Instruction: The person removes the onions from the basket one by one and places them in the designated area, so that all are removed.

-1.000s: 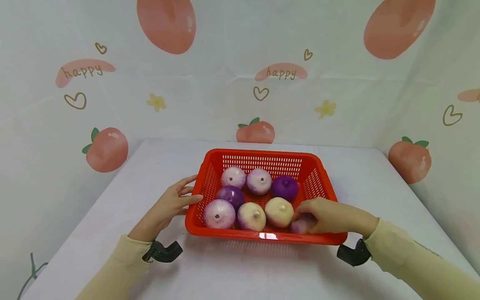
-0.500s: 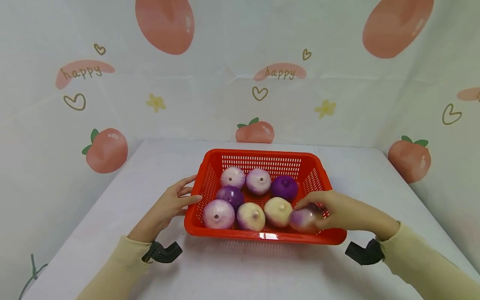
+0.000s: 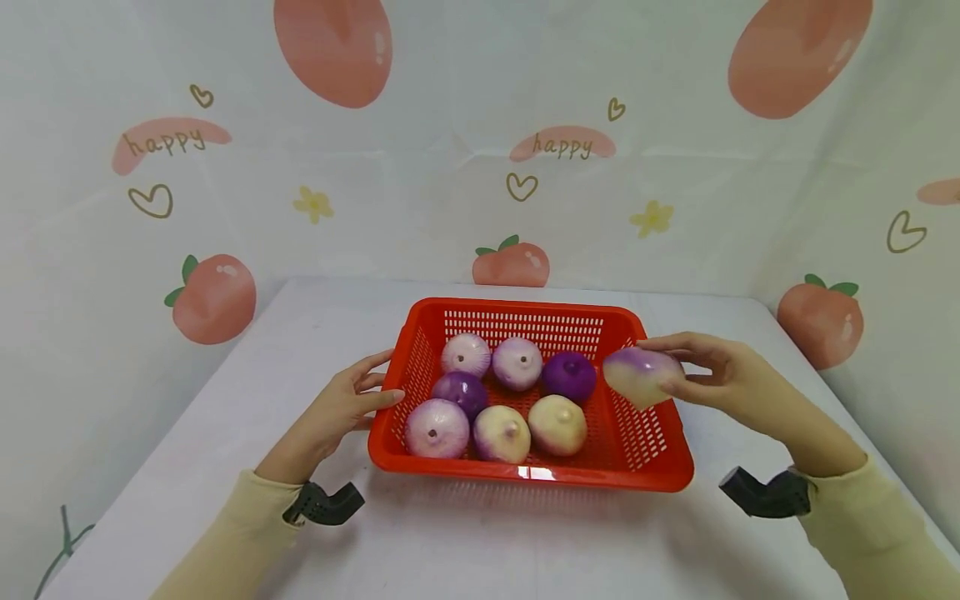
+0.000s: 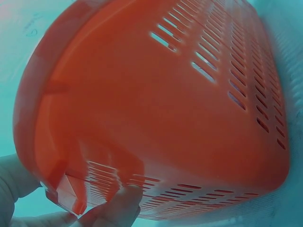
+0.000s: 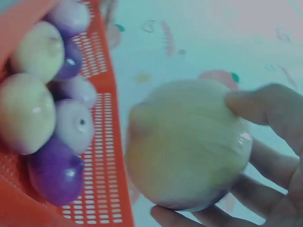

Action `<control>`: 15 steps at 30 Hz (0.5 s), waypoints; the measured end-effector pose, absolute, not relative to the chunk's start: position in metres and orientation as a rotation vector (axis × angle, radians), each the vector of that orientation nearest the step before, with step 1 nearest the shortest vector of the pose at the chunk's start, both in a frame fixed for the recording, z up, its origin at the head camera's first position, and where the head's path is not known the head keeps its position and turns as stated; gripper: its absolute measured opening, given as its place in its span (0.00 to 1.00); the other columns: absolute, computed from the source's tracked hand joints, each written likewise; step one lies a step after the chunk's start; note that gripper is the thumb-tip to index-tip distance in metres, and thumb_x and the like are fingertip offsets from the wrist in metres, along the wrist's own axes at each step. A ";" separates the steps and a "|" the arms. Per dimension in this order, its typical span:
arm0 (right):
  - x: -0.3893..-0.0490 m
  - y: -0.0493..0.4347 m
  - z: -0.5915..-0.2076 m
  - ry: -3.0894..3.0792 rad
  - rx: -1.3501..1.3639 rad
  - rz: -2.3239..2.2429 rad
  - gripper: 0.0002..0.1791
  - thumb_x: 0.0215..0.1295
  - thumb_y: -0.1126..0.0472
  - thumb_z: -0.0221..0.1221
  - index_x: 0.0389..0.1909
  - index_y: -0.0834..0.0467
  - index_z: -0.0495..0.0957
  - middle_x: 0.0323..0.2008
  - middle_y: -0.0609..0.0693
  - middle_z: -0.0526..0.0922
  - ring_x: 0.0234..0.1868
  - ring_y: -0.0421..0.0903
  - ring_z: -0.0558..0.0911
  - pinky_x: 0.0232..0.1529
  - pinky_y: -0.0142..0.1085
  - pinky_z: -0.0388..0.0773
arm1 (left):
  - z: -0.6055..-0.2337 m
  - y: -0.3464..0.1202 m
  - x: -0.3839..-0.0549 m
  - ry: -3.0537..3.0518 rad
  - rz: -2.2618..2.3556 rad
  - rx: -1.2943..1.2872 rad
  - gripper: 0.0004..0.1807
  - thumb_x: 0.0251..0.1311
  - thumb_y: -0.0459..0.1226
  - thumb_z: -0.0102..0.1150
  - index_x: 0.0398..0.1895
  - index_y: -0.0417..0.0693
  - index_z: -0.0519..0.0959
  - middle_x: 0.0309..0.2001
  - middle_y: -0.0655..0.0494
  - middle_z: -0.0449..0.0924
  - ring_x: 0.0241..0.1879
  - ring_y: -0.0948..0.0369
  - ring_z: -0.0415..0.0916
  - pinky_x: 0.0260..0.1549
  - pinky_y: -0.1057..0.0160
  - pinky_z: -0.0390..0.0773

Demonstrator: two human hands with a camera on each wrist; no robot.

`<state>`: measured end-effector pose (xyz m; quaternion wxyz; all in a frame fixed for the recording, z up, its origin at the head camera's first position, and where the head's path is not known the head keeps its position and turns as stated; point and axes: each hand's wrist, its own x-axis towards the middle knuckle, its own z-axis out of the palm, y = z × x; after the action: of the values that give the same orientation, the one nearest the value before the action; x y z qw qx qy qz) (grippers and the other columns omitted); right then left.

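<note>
A red plastic basket [image 3: 645,473] sits mid-table with several onions in it, white-purple and dark purple ones. My right hand [image 3: 720,375] grips a pale onion with a purple top [image 3: 642,374], lifted above the basket's right rim; the right wrist view shows this onion [image 5: 189,147] cupped in my fingers [image 5: 265,106] beside the basket wall [image 5: 102,142]. My left hand [image 3: 347,406] rests with straight fingers against the basket's left wall, and its fingers [image 4: 116,210] show under the basket [image 4: 156,113] in the left wrist view.
The white table [image 3: 225,400] is backed by a cloth printed with peaches and "happy" lettering [image 3: 562,146]. Bare tabletop lies to the right of the basket and in front of it.
My right hand has lifted the pale purple-topped onion out of the basket's front right corner and carried it up and to the right, above the rim. The left hand has stayed put.
</note>
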<state>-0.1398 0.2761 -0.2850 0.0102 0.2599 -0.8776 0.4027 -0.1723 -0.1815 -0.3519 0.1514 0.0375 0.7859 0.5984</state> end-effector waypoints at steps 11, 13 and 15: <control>-0.179 0.311 -0.299 -2.013 0.577 2.428 0.19 0.75 0.69 0.44 0.61 0.56 0.73 0.58 0.45 0.72 0.51 0.41 0.81 0.46 0.36 0.83 | -0.354 -0.183 -0.173 2.262 1.710 0.089 0.40 0.64 0.40 0.59 0.76 0.49 0.52 0.65 0.34 0.68 0.56 0.45 0.77 0.43 0.49 0.83; -0.186 0.315 -0.303 -1.916 0.493 2.508 0.18 0.75 0.66 0.44 0.60 0.54 0.73 0.59 0.45 0.71 0.50 0.43 0.83 0.46 0.38 0.84 | -0.355 -0.183 -0.173 2.266 1.707 0.077 0.40 0.64 0.40 0.59 0.76 0.50 0.52 0.65 0.34 0.68 0.56 0.45 0.77 0.44 0.49 0.83; -0.192 0.320 -0.307 -1.833 0.452 2.586 0.18 0.76 0.64 0.43 0.61 0.54 0.72 0.60 0.46 0.70 0.49 0.46 0.84 0.46 0.40 0.84 | -0.355 -0.183 -0.174 2.268 1.707 0.071 0.40 0.64 0.39 0.59 0.76 0.50 0.53 0.65 0.35 0.68 0.56 0.45 0.76 0.44 0.49 0.83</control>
<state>-0.1922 0.3203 -0.3075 -0.0301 0.1411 -0.5722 0.8073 -0.1737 -0.1832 -0.3551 0.1505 0.0248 0.7897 0.5943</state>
